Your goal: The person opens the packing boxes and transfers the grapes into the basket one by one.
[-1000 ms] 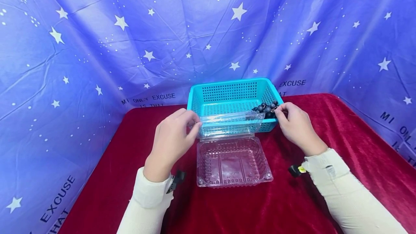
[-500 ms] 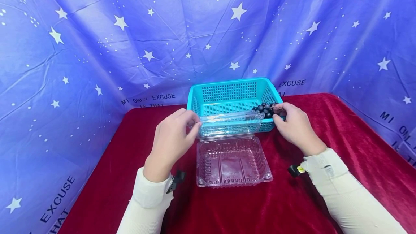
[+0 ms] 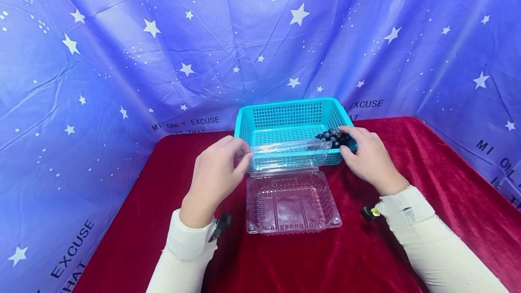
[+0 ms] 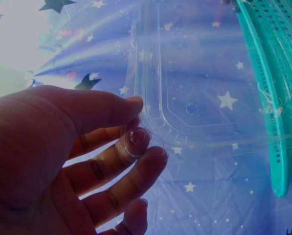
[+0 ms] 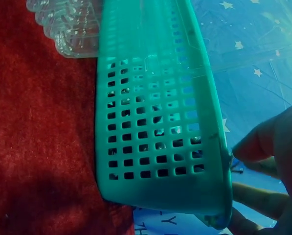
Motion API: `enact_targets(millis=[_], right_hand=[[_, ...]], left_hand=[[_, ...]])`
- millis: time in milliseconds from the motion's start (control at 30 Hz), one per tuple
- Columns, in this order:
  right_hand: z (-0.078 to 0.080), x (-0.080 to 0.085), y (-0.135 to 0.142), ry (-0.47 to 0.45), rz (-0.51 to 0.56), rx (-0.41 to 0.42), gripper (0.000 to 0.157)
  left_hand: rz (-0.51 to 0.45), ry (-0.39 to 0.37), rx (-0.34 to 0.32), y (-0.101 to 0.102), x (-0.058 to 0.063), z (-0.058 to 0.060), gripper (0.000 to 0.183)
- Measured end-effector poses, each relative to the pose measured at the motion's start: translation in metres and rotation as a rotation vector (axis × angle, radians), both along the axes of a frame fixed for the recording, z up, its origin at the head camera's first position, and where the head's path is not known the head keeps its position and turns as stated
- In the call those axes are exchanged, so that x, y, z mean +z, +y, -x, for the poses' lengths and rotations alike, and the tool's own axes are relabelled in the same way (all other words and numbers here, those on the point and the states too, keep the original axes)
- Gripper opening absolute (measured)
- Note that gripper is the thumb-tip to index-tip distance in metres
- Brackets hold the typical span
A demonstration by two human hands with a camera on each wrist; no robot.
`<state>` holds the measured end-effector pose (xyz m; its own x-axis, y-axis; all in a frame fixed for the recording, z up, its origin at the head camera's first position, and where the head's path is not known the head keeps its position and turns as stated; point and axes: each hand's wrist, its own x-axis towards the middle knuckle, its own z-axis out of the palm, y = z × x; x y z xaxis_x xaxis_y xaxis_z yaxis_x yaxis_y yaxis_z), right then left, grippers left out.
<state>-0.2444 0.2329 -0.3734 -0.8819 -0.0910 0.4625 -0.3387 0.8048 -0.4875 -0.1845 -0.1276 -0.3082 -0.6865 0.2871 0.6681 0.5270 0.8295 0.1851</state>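
My left hand (image 3: 215, 173) pinches a corner of the raised lid of a clear plastic clamshell box (image 3: 293, 202). The left wrist view shows thumb and fingertips at that lid corner (image 4: 158, 110). In a turquoise slotted basket (image 3: 291, 101) lies a bunch of dark grapes (image 3: 333, 138), in its near right corner. My right hand (image 3: 368, 155) is over that corner, its thumb at the rim and index finger reaching to the grapes, with a gap between them. The right wrist view has the right hand (image 5: 268, 171) beside the rim; the basket wall mostly hides the grapes.
The basket stands just behind the box, and the raised lid overlaps its front wall. Red velvet cloth (image 3: 171, 243) covers the table. A blue-purple curtain (image 3: 228, 35) with white stars hangs behind and at both sides.
My right hand has gone from pinching at the grape stem to spread fingers, shifting slightly left over the grapes. The left hand and the box have stayed put.
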Motion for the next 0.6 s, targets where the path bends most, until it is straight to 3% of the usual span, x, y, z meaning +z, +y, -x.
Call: enact_targets(millis=[167,333,600], right_hand=[[0.0004,-0.0037,-0.0009,0.038,-0.088,0.034,0.045],[-0.0017,-0.0062,-0.0016,-0.041,-0.171,0.003,0.052],[-0.0023,-0.0076,-0.0008,-0.123,-0.22,-0.009,0.061]], left_hand=[[-0.01,-0.008,-0.006,0.0004,0.0012,-0.0001,0.003],[-0.026,-0.017,-0.011,0.0003,0.0014,0.0004,0.005],[-0.05,0.015,0.002,-0.0002,-0.0001,0.0022,0.009]])
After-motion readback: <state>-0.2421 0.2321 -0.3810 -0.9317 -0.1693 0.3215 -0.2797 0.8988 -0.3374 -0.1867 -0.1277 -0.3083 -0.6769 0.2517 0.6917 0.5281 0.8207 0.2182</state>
